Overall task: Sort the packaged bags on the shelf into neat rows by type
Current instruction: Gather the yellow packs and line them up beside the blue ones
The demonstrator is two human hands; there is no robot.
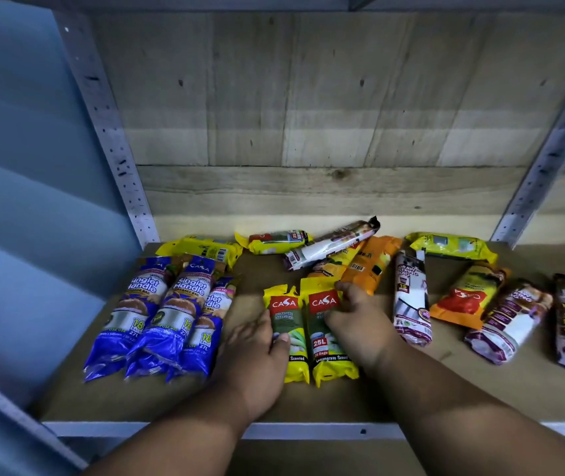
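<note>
Both hands flat, fingers spread, on two yellow "CASA" 25L packs (310, 333): left hand (257, 359), right hand (360, 324). Blue "Singlet Handle" packs (161, 317) left of them.

On the shelf (343, 403), three singlet-handle packs (157, 317) lie side by side at the left. Two Casa packs (308, 338) lie side by side at centre front. Loose packs (329, 249) lie jumbled behind them. Drawstring packs (511, 321) lie at the right.

Blue packs (157, 317); yellow packs (308, 333), red labels; orange pack (372, 264); white-purple packs (411, 304).
</note>
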